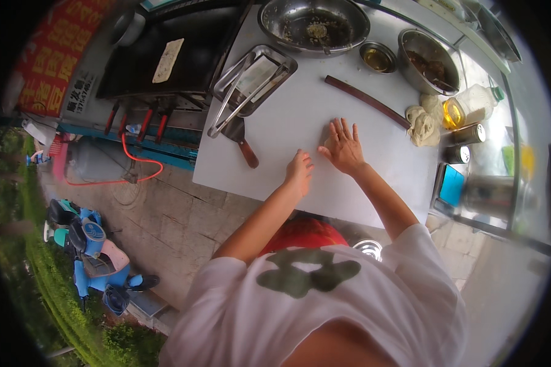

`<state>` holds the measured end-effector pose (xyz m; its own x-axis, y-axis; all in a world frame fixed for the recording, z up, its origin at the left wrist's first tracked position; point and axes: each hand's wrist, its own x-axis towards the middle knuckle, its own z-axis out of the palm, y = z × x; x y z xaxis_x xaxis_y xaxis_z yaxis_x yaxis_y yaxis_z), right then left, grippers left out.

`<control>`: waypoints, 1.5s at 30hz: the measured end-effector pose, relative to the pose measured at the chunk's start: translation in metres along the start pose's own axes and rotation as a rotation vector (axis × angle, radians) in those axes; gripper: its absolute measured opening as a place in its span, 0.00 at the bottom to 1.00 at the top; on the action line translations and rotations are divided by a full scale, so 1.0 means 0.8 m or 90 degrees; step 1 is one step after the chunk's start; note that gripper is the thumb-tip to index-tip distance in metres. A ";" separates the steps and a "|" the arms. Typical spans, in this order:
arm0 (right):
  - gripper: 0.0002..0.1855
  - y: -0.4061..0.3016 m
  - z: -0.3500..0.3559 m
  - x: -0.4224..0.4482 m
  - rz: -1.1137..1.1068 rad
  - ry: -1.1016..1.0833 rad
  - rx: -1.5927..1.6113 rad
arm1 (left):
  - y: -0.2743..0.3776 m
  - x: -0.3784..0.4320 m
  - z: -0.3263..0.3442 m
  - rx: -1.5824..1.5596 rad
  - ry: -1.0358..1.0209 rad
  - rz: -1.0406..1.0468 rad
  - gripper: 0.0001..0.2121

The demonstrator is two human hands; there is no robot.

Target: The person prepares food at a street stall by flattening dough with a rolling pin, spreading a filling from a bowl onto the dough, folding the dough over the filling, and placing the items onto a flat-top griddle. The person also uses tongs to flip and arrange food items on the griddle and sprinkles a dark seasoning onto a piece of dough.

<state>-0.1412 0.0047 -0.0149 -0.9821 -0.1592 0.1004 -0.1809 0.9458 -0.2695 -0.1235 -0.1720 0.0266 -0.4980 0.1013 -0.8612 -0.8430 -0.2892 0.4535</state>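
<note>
Palm down, my right hand (343,147) rests over the white work surface (266,183) with its fingers spread. Something pale, perhaps a piece of dough, shows at the edge of the palm; most of it is hidden. My left hand (299,172) hovers beside it on the left, fingers loosely curled and apart, with nothing visible in them. Beyond the hands lies a dark wooden rolling pin (367,100), slanting towards a crumpled cloth or bag (422,126). A spatula with a wooden handle (248,153) is to the left, partly under a metal tray (287,62) that holds metal tongs (232,98).
On the black griddle (128,78) lies a flat strip of dough (168,60). A large steel bowl (275,27), a small oil bowl (377,58) and a bowl of dark food (429,64) stand at the back. Jars (469,134) and a plastic bottle (480,103) line the right side.
</note>
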 end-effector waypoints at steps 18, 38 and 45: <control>0.46 0.015 0.038 0.099 -0.031 -0.101 -0.067 | -0.017 -0.168 -0.207 -0.127 0.083 0.039 0.20; 0.48 -0.118 -0.005 0.003 0.277 0.126 0.094 | 0.247 -0.070 -0.504 0.051 0.292 0.426 0.24; 0.67 -0.337 0.066 0.222 0.552 0.054 0.009 | 0.383 0.153 -0.642 0.400 0.229 0.529 0.29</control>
<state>-0.2699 -0.2934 0.0249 -0.7668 0.6374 -0.0753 0.6276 0.7200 -0.2962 -0.3387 -0.7373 -0.0580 -0.9557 -0.2128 -0.2034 -0.2760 0.4067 0.8709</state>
